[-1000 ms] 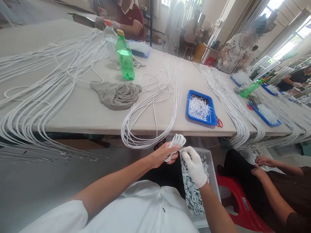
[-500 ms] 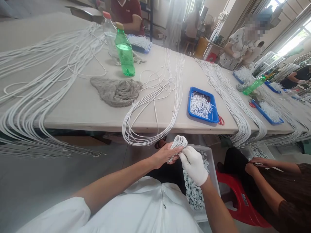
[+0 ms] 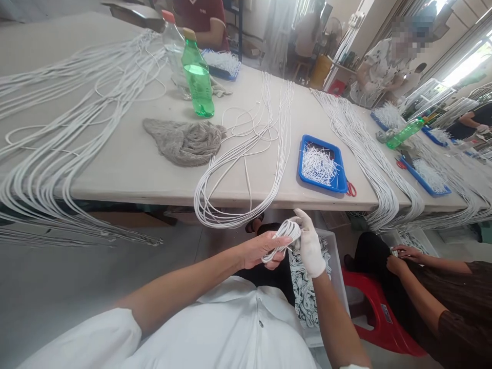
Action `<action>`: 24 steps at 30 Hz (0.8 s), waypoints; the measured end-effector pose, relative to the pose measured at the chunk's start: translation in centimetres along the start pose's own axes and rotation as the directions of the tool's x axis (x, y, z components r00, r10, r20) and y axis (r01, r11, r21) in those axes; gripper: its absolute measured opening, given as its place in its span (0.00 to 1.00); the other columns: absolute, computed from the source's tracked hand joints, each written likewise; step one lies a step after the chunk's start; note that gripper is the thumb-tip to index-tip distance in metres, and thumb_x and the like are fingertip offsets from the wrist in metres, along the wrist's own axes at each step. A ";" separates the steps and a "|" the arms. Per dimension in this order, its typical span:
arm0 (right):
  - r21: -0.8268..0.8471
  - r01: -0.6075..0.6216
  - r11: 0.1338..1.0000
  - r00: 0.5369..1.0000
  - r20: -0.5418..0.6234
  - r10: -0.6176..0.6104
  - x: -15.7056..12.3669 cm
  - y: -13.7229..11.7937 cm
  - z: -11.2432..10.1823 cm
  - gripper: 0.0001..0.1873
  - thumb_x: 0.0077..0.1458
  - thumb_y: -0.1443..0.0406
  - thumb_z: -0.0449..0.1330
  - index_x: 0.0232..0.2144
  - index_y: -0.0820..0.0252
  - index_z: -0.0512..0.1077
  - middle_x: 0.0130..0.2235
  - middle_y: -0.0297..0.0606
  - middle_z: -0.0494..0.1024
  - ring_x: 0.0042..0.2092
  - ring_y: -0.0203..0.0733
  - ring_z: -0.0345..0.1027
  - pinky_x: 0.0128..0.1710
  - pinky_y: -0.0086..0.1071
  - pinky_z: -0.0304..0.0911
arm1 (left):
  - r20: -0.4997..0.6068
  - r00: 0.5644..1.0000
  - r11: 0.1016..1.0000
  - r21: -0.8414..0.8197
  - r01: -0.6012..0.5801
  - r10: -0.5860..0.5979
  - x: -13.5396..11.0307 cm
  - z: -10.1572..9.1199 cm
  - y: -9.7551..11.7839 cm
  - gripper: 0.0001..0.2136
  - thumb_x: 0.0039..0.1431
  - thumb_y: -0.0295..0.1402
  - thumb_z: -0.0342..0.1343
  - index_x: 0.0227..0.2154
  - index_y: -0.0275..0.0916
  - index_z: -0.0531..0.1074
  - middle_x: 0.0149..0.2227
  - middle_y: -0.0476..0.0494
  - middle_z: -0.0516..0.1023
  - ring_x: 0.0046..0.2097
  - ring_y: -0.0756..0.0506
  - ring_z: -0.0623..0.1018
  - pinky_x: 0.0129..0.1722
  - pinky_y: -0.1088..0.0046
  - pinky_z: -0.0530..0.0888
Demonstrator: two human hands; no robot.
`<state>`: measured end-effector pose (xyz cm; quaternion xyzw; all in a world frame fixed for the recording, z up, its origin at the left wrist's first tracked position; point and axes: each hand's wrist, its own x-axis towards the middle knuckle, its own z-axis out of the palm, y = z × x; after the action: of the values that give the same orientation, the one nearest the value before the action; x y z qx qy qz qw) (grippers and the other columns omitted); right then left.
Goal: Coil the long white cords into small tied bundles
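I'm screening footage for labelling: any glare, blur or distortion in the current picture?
Head view: the window at upper right glares; head view: it looks hazy and soft beyond the table; head view: the pillar leans, perhaps from wide-angle distortion; head view: strands of the cord coil in the left hand are distinguishable.

Cord bundles in bin

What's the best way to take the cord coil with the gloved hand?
I'd take the coil by its looped end, from the right: that end juts past the left hand, which grips lower down, and the gloved right hand is on that side.
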<state>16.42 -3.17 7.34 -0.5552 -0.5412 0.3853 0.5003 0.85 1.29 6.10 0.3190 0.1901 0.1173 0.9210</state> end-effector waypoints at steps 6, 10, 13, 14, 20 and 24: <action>-0.150 -0.038 0.988 0.984 0.166 0.064 2.9 -0.7 1.9 0.22 0.56 0.52 0.55 0.17 0.58 0.57 0.20 0.28 0.56 0.24 0.33 0.53 0.24 0.28 0.51 | -0.015 0.999 0.991 0.124 0.047 -0.046 -0.4 0.8 -0.8 0.20 0.47 0.46 0.65 0.27 0.38 0.60 0.20 0.57 0.57 0.21 0.56 0.56 0.17 0.80 0.51; -0.088 -0.105 0.991 0.988 0.101 0.114 3.2 0.9 2.0 0.20 0.59 0.53 0.46 0.24 0.58 0.64 0.24 0.31 0.65 0.27 0.35 0.59 0.26 0.28 0.56 | -0.071 0.996 0.994 0.099 0.052 -0.045 -0.4 0.1 -0.8 0.22 0.49 0.49 0.62 0.25 0.39 0.57 0.18 0.59 0.54 0.19 0.57 0.52 0.16 0.80 0.49; -0.237 -0.081 0.968 0.996 -0.044 0.073 1.5 1.2 1.2 0.13 0.57 0.55 0.50 0.35 0.58 0.66 0.30 0.33 0.70 0.31 0.37 0.63 0.31 0.30 0.60 | -0.161 0.987 0.998 0.060 0.000 0.009 -0.3 -0.5 -0.6 0.22 0.50 0.51 0.60 0.27 0.40 0.57 0.17 0.60 0.53 0.18 0.58 0.50 0.16 0.81 0.47; -0.318 -0.064 0.946 0.998 -0.031 0.057 0.6 1.1 1.0 0.13 0.54 0.55 0.55 0.36 0.57 0.66 0.30 0.32 0.70 0.30 0.37 0.63 0.31 0.29 0.60 | -0.190 0.981 0.998 0.066 -0.016 0.029 -0.3 -0.6 -0.6 0.21 0.50 0.52 0.59 0.27 0.40 0.58 0.17 0.60 0.53 0.18 0.58 0.50 0.15 0.81 0.47; -0.626 0.083 0.775 0.996 0.084 -0.039 -2.7 0.7 1.4 0.12 0.55 0.57 0.59 0.35 0.58 0.66 0.30 0.32 0.72 0.29 0.37 0.65 0.30 0.29 0.58 | -0.244 0.967 0.993 0.109 -0.044 0.069 0.2 -0.5 -0.8 0.21 0.51 0.52 0.58 0.28 0.39 0.60 0.18 0.59 0.54 0.18 0.58 0.52 0.15 0.81 0.47; -0.741 0.184 0.646 0.983 0.130 -0.130 -2.7 1.8 1.7 0.10 0.62 0.61 0.49 0.32 0.59 0.65 0.30 0.36 0.71 0.30 0.39 0.67 0.30 0.30 0.57 | -0.256 0.965 0.995 0.093 -0.029 0.052 0.5 -0.4 -0.9 0.22 0.49 0.52 0.59 0.28 0.40 0.59 0.19 0.59 0.54 0.18 0.58 0.51 0.16 0.81 0.44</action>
<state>14.84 -5.46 4.94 -0.6500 -0.7137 0.1014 0.2407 1.21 1.04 5.11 0.3455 0.3067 0.1679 0.8708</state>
